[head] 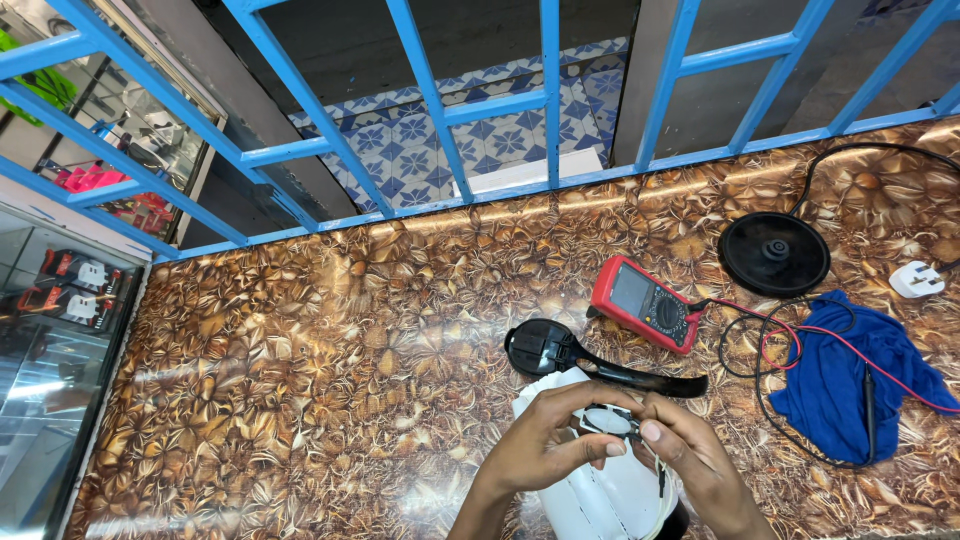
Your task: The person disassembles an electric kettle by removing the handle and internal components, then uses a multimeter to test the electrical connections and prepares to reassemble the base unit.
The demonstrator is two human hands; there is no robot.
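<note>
both hands [620,440] pinch a white kettle [600,495].

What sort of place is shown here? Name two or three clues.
Probably a small repair shop counter. A red multimeter with test leads lies on the patterned counter, a round black kettle base sits nearby, and both hands work on a white appliance. A glass display case stands alongside.

Bright, even daylight is filling the frame. Glare is streaking across the glossy patterned countertop [300,380] at lower left. Shadows are staying soft. Wide-angle distortion is bending the blue grille [440,110] along the top; focus is holding sharp.
</note>
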